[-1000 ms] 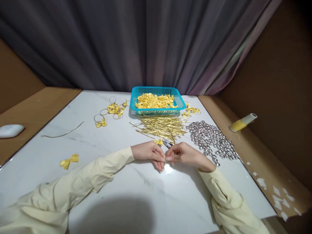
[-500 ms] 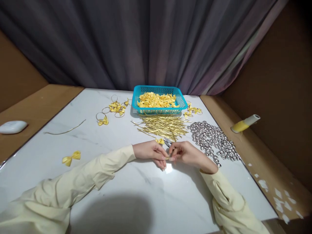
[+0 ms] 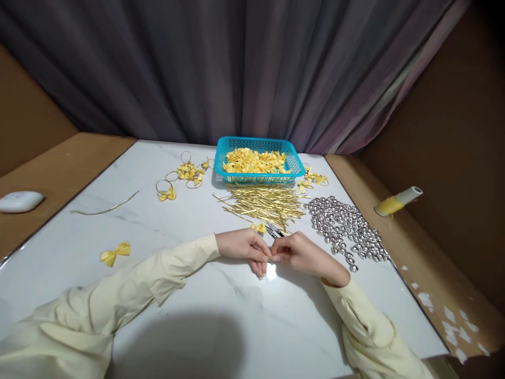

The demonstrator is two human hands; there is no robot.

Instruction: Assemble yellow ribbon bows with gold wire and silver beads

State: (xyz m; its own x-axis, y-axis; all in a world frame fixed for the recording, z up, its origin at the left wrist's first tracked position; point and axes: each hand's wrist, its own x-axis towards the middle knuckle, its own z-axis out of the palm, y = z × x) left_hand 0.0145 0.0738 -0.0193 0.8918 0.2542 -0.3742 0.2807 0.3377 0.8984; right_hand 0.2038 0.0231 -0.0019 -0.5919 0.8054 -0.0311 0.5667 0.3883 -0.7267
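1. You had your left hand (image 3: 252, 248) just below the middle of the frame, thumb and fingers pinched together on a small gold piece (image 3: 270, 259). Too tiny to make out its exact shape, sorry.

2. Your right hand (image 3: 299, 253) met it from the right, fingertips bunched on the same piece, so it was basically a two-handed fingertip pinch. Which hand gripped harder? Couldn't tell from this view.

3. Imo the way to do that well was to let one hand be the anchor and the other do the fine moving. With both squeezing hard, a bit that small would probably have bent or popped out.

4. Tips close together, wrists low over the counter (image 3: 295, 326): good call, I reckon. Your fingers did cover most of the piece, though, so tilting it a little toward you would likely have helped you see it.

5. Watch your knuckles: the dark-handled cutter (image 3: 275, 230) lay just above your right hand, blades toward the upper left, and a yellow bow (image 3: 259, 228) sat right beside it. Nudging the cutter aside would've been safer.

6. Spares were well placed: gold strips (image 3: 268, 204) heaped above your hands, silver beads (image 3: 343, 226) spread at right of center, and the blue basket (image 3: 258, 178) of yellow bows at upper middle.
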